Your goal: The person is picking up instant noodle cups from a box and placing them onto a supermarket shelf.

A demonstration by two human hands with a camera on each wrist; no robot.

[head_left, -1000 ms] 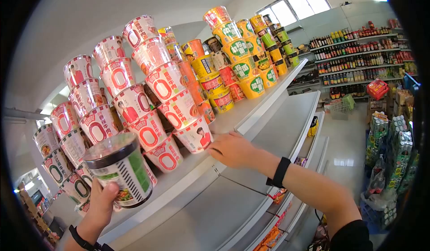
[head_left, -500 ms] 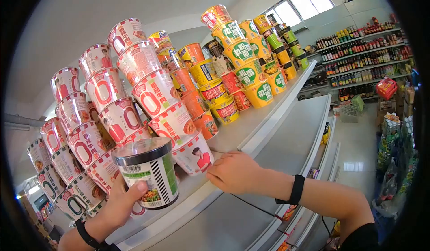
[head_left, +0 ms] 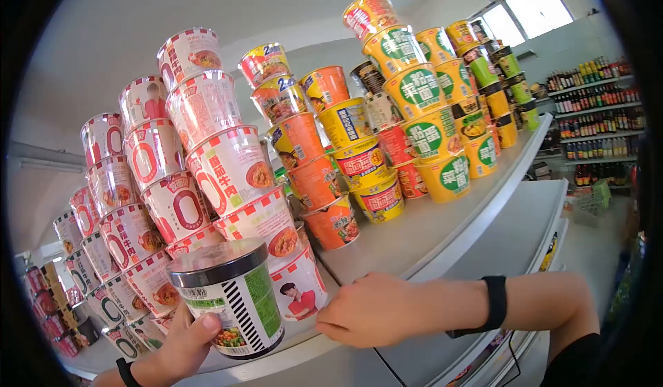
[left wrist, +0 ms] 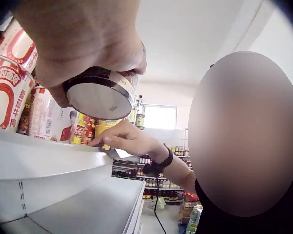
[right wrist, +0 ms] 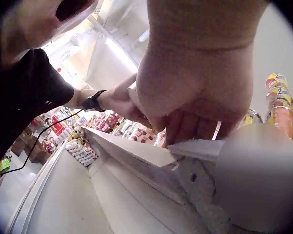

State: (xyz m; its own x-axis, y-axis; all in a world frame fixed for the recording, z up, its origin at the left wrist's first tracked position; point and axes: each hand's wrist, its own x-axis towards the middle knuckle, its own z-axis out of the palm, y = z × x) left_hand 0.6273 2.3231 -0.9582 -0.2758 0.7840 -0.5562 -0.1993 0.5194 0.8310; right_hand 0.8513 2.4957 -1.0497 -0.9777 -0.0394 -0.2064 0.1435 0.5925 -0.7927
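Note:
My left hand [head_left: 186, 342] grips an instant noodle cup [head_left: 259, 311] with a black rim, a clear top and a green-and-white label. It is held upright in front of the stacked cups, and the left wrist view shows its pale round base [left wrist: 100, 100]. My right hand [head_left: 376, 311] rests at the shelf's front edge, fingertips right beside the bottom white-and-red noodle cup [head_left: 300, 294] printed with a person in red. In the left wrist view the right hand's fingers [left wrist: 112, 141] lie loosely extended on the shelf. The held cup partly covers the bottom cups behind it.
White-and-red noodle cups [head_left: 228, 166] rise in tall stacks at left. Orange cups [head_left: 330, 221] and yellow cups [head_left: 442, 178] stand stacked farther right on the same shelf [head_left: 394, 238]. Lower shelves [head_left: 494, 235] lie below, and bottle racks [head_left: 597, 104] line the far wall. A cable [left wrist: 157, 207] hangs below the right wrist.
The head view has turned and come closer to the stacks. My left hand has carried the held cup rightward, nearer my right hand, which stays beside the bottom cup.

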